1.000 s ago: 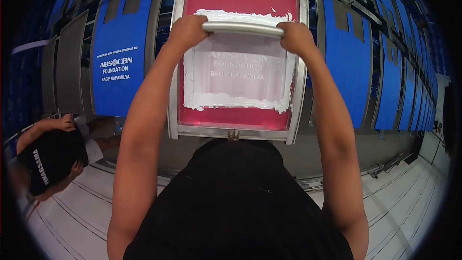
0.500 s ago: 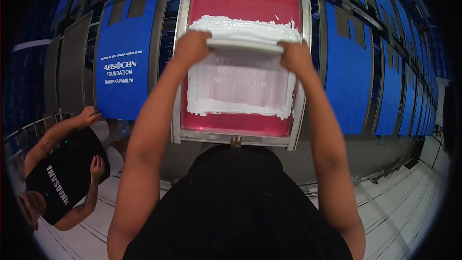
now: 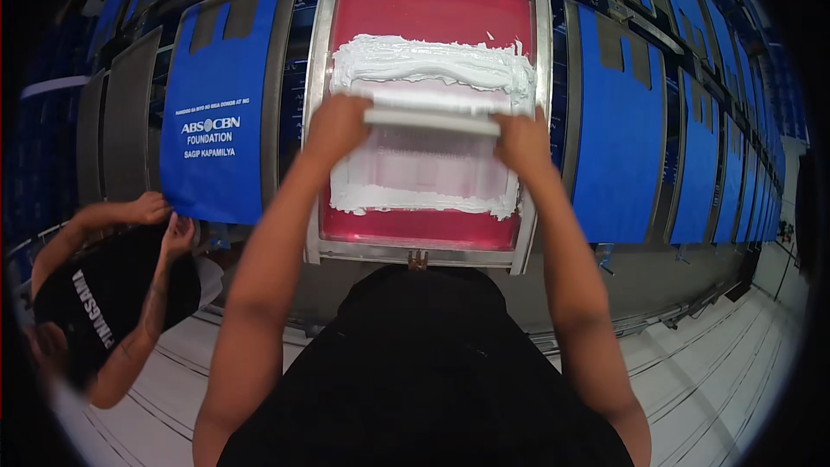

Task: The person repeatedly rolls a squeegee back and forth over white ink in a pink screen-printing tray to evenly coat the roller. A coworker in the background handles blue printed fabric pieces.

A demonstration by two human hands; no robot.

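Squeegee (image 3: 432,122) is grasped at its left end by the left hand (image 3: 343,128) and at its right end by the right hand (image 3: 523,145). It lies crosswise over a red screen (image 3: 415,7), just below a thick band of white paste (image 3: 406,59). A metal frame (image 3: 543,52) surrounds the screen. Blue panels (image 3: 620,138) flank it; a co-worker's hands (image 3: 179,233) are at the left panel's lower corner.

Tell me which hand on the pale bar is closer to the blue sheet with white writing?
Left. The left hand holds the left end of the bar, nearer the blue sheet; the right hand holds the bar's right end, farther away.
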